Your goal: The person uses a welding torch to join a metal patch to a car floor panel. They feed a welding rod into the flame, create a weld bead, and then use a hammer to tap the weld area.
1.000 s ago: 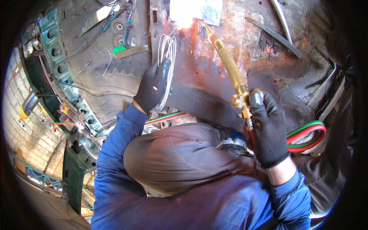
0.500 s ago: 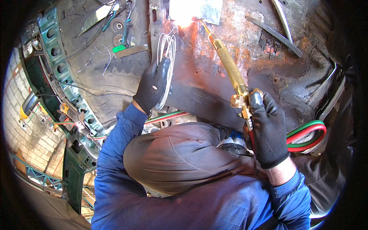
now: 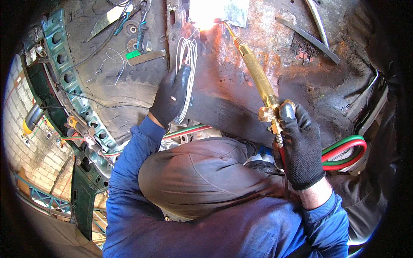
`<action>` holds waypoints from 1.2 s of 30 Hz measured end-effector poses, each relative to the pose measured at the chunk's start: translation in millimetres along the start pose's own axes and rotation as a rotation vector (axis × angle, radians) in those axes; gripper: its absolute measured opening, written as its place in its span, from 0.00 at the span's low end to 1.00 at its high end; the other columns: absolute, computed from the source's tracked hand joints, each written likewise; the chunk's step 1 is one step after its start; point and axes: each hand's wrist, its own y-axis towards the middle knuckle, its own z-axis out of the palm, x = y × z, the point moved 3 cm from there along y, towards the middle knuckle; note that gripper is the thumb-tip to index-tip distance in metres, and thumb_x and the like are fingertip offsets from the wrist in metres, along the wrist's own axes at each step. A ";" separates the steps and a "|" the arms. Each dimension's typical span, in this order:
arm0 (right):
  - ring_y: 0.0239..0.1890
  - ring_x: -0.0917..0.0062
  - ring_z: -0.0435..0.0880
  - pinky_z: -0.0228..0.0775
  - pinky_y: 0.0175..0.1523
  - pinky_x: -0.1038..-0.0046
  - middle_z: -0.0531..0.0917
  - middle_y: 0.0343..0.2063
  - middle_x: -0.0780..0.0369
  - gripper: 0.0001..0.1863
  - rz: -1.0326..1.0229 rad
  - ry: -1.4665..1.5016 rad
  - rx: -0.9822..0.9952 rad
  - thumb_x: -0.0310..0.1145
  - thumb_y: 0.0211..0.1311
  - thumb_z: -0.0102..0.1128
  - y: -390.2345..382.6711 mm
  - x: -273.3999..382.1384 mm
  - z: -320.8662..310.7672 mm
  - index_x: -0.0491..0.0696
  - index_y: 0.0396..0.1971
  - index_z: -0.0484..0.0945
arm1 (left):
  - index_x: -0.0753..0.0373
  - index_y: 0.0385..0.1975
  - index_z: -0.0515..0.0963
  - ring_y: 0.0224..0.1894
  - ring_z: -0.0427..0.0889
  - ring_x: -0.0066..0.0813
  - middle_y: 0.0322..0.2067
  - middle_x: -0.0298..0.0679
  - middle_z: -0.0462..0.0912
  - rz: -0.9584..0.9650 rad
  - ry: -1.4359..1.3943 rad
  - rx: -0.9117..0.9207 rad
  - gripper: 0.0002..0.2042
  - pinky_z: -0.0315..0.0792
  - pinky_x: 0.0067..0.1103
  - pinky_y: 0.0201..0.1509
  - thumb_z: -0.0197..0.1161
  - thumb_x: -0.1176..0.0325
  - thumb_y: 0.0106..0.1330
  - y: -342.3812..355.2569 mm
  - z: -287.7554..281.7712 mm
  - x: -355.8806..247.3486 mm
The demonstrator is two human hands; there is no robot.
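Note:
A brass gas welding torch [image 3: 257, 75] slants up and left from my gloved right hand [image 3: 300, 144], which is closed round its valve end. The torch's thin bent tip meets a white glare at the edge of a bright metal sheet [image 3: 238, 13] at the top. My gloved left hand [image 3: 172, 94] is closed on a coil of pale wire [image 3: 192, 81]. The free end of that wire runs up close to the glare. Glare hides the exact spot where tip, wire and sheet come together. Rusty, scorched floor metal [image 3: 232, 60] lies below the sheet.
Red and green hoses [image 3: 346, 152] loop beside my right wrist. At upper left lie an angle grinder disc [image 3: 132, 29], tools with teal handles [image 3: 141, 38], a flat metal strip [image 3: 147, 57] and loose wire [image 3: 114, 58]. A dark strip [image 3: 307, 38] lies at upper right.
Almost nothing differs. Both hands keep their places and grips, and the glare at the torch tip continues, with its bright patch slightly changed in shape.

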 end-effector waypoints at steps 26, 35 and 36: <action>0.41 0.87 0.79 0.74 0.47 0.78 0.87 0.40 0.65 0.22 0.013 -0.060 -0.020 0.46 0.85 0.55 -0.5 2.7 -0.9 0.39 0.54 0.81 | 0.65 0.47 0.80 0.20 0.77 0.23 0.23 0.34 0.73 0.019 0.032 -0.010 0.19 0.75 0.26 0.24 0.55 0.52 0.84 0.1 -2.2 0.7; 0.41 0.87 0.80 0.74 0.47 0.79 0.87 0.40 0.65 0.21 0.006 -0.012 -0.011 0.44 0.85 0.55 0.4 4.3 0.5 0.39 0.53 0.82 | 0.67 0.45 0.81 0.22 0.75 0.22 0.24 0.34 0.73 -0.035 -0.029 -0.032 0.20 0.73 0.25 0.25 0.56 0.53 0.84 -0.7 -1.1 -0.6; 0.41 0.87 0.80 0.74 0.47 0.79 0.87 0.40 0.65 0.21 0.023 -0.008 -0.013 0.44 0.85 0.55 -0.8 6.2 1.0 0.39 0.53 0.82 | 0.67 0.44 0.81 0.22 0.75 0.22 0.24 0.34 0.73 0.000 -0.012 -0.030 0.20 0.74 0.25 0.25 0.56 0.53 0.84 2.1 -3.6 5.6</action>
